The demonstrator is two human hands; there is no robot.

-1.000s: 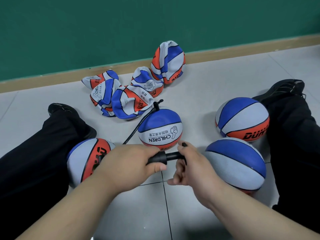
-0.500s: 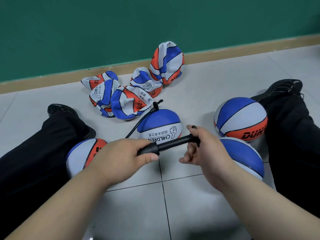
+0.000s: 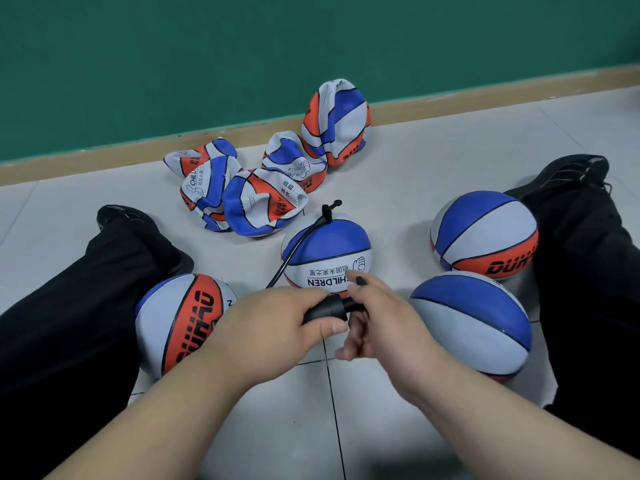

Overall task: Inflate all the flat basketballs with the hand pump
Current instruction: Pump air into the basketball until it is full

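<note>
Tiled floor [image 3: 433,161] by green wall [image 3: 207,64]. Left hand [image 3: 277,323] grips pump [image 3: 325,308] barrel, right hand [image 3: 384,323] curled round its handle, close against barrel. Hose [image 3: 298,247] runs to centre ball [image 3: 332,251]; flat balls [image 3: 263,202] piled behind it.

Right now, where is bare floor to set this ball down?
Bare floor lies between the upright flat ball, the right shoe and the baseboard; more beyond the left shoe. Crowded around the pumped ball: flat pile behind, full balls beside.
</note>
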